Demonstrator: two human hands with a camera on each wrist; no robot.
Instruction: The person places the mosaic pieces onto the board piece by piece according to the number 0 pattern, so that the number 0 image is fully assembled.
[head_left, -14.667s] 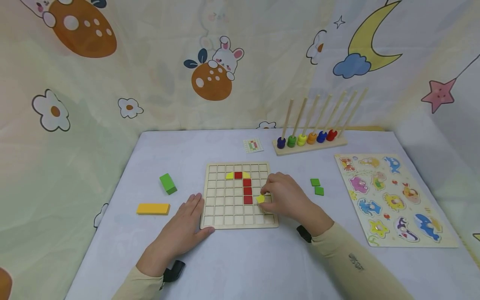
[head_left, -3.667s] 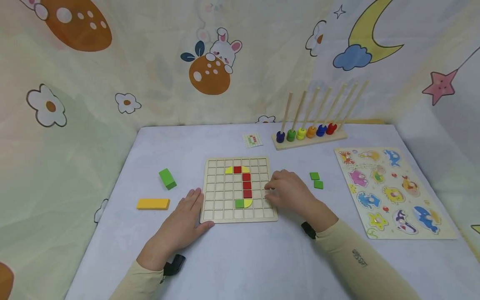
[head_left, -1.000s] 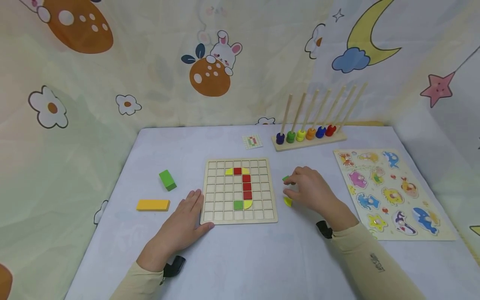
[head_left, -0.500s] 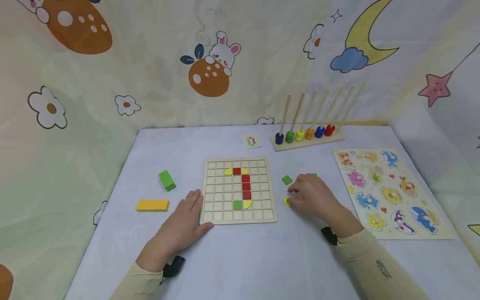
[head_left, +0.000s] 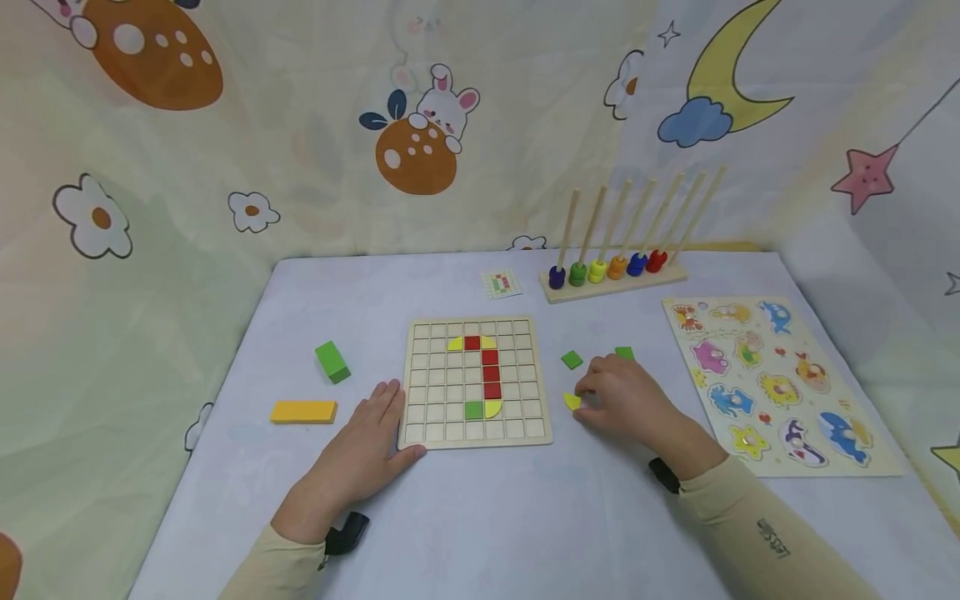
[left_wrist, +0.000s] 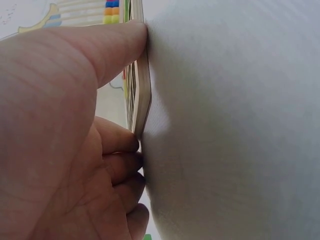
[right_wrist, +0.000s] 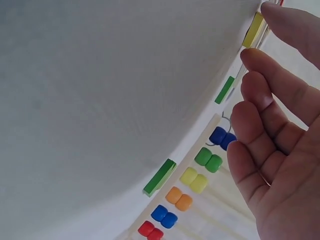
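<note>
My left hand (head_left: 363,467) rests against the left edge and front corner of a wooden grid board (head_left: 442,429), thumb and fingertips on its rim in the left wrist view. Several tiles form a hook on it: red squares (head_left: 491,373), yellow rounded tiles (head_left: 492,408) and a green square (head_left: 474,410). Right of the board, my right hand (head_left: 626,404) pinches a yellow rounded tile (head_left: 572,402) at the tablecloth; thumb and index finger straddle it in the right wrist view. A loose green tile (head_left: 572,360) lies just beyond, and another green tile (head_left: 624,353) is behind the hand.
A pattern card (head_left: 501,284) lies behind the board, beside a peg stand with coloured beads (head_left: 617,268). An animal puzzle board (head_left: 780,387) fills the right side. A green block (head_left: 332,362) and a yellow-orange block (head_left: 303,412) lie on the left.
Since the oldest frame, a yellow rounded tile and a green square have come onto the board. One loose green tile moved left; my right hand let it go and shifted to the yellow tile.
</note>
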